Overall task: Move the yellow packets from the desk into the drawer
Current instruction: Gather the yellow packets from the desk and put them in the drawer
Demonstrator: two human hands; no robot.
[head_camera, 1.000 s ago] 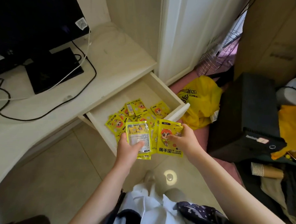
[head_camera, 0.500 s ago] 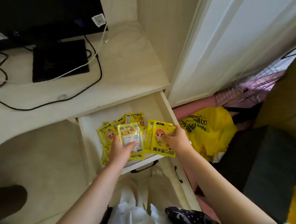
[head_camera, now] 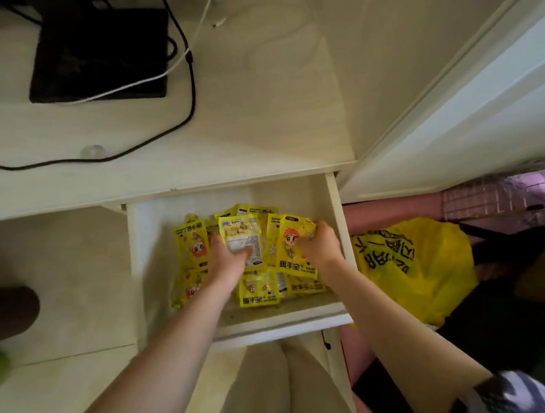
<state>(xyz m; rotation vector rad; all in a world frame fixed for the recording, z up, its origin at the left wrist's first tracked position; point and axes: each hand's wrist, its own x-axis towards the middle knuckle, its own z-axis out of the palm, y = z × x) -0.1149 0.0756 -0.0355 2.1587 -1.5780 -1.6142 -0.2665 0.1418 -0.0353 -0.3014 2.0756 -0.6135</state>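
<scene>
Now both hands lower packets into the drawer (head_camera: 336, 222): left hand (head_camera: 226, 259) pinches one packet (head_camera: 242, 239), right hand (head_camera: 319, 248) grips another packet (head_camera: 294, 248); next, let go.

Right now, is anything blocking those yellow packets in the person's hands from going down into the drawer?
Nothing visible does. Both held packets hover inside the open drawer, with only the packets already lying there beneath them.

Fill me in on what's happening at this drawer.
A person is putting yellow packets into the open drawer under the desk. The left hand holds one packet showing its printed back; the right hand holds another showing a cartoon face. Both are over a loose pile of packets already in the drawer. No packets show on the desk.
</scene>
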